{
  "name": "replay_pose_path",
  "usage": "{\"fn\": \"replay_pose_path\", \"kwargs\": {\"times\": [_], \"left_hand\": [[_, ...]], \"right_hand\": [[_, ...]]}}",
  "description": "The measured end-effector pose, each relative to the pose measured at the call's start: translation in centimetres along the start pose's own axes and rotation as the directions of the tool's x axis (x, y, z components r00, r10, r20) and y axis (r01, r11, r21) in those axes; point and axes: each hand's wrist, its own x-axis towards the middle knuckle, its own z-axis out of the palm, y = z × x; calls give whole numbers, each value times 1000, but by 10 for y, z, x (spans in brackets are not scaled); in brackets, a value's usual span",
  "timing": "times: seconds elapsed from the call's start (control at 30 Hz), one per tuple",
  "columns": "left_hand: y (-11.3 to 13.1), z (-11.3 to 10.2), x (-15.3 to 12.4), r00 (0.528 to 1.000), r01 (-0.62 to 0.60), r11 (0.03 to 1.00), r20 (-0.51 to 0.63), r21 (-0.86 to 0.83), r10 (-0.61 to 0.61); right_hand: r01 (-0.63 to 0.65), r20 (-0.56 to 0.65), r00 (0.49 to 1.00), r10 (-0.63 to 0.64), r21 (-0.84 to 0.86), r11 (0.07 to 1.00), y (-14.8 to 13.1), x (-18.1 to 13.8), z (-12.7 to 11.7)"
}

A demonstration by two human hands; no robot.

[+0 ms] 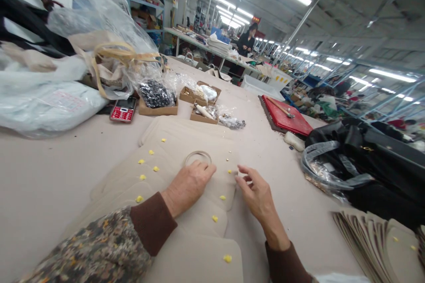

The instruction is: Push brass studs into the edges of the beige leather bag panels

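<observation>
My left hand [190, 185] is closed over the near side of a thin beige ring [198, 153], which looks like a narrow roll of tape; its fingertips are partly hidden. Beneath it, overlapping beige panels [186, 135] with rounded corners lie fanned across the table. Small yellow pieces [222, 197] dot their left and right sides, and a few tiny metal-looking dots [227, 159] show near the far right edge. Beside that edge, my right hand [254, 190] hovers with fingers bent and apart, close to one yellow piece [229, 171]. Nothing visible sits in its fingers.
Small cardboard boxes [204, 117] of hardware stand beyond the panels, with a red phone [123, 109] to their left. A hammer [280, 108] lies on a red slab [292, 119]. Black bags [372, 163] and stacked beige panels [372, 234] are at right. A person [246, 42] stands far back.
</observation>
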Motion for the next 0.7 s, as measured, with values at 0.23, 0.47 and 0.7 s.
{"fn": "replay_pose_path", "kwargs": {"times": [0.23,0.47,0.7], "left_hand": [[-11,-12,14,995,78,992,-73,98,-71],[-27,-8,26,1000,10,992,-26,126,-7],[-35,-13,18,998,-12,994,61,111,5]], "right_hand": [[-95,-90,991,96,9,995,5,15,13],[-218,43,976,214,223,950,8,6,8],[-287,126,957,261,297,911,8,-4,16]]}}
